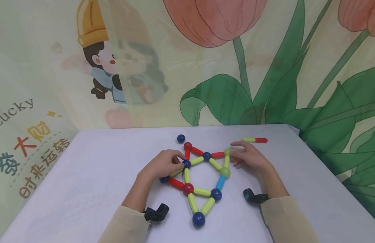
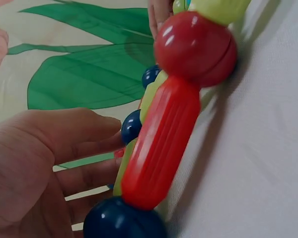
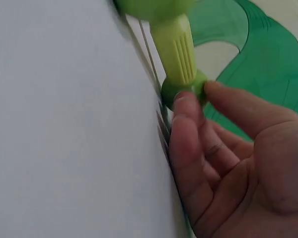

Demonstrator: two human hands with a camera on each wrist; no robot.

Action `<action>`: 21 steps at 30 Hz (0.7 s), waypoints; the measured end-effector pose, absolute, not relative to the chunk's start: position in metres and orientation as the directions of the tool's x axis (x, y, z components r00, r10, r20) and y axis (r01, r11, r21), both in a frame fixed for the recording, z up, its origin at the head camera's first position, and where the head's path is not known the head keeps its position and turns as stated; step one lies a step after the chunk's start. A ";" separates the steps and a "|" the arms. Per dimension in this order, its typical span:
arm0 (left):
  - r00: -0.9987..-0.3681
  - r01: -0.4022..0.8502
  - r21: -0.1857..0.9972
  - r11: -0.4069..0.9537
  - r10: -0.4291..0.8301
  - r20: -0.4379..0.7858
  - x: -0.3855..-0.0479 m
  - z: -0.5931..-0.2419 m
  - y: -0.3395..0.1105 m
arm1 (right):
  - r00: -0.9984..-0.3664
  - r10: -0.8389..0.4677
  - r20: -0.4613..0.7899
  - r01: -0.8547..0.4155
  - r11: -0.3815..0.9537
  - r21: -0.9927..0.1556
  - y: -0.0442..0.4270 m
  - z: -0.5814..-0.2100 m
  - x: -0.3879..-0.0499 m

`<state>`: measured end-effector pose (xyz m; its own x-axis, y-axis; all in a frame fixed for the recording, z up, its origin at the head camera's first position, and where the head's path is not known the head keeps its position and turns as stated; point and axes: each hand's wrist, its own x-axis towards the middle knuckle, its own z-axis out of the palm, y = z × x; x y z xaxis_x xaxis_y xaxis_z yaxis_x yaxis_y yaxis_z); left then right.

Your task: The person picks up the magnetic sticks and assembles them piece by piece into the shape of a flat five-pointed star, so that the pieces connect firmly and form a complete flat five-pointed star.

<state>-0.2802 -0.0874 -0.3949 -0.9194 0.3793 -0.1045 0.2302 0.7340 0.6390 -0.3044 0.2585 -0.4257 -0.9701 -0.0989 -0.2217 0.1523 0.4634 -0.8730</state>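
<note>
A flat star-like frame of sticks and balls lies on the white table. At its left side my left hand (image 1: pixel 166 163) pinches a blue ball (image 1: pixel 186 164), thumb against it; in the left wrist view the other fingertips are hidden behind the sticks. A red stick (image 2: pixel 161 144) runs there between a red ball (image 2: pixel 196 49) and a dark blue ball (image 2: pixel 124 220). My right hand (image 1: pixel 248 156) holds a green ball (image 3: pixel 198 89) at the frame's upper right corner between thumb and fingers. From that ball a yellow-green stick (image 3: pixel 175 49) leads to another green ball (image 1: pixel 225 172).
A loose blue ball (image 1: pixel 181 138) lies beyond the frame's far left corner. Behind my right hand are a yellow-green stick (image 1: pixel 249 139) and a red stick (image 1: pixel 261 140), end to end. A printed cloth (image 1: pixel 211 98) hangs behind the table (image 1: pixel 93 189).
</note>
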 end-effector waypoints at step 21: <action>-0.912 0.390 0.632 0.669 0.373 0.168 -0.281 -0.407 -0.074 | -0.923 -0.290 -0.254 0.043 0.578 -0.815 0.259 -0.417 -0.299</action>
<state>-0.2807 -0.0736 -0.4066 -0.9124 0.3734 0.1676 0.3900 0.6692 0.6325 -0.2993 0.2585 -0.4171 -0.9226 -0.2904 -0.2541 0.0426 0.5778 -0.8151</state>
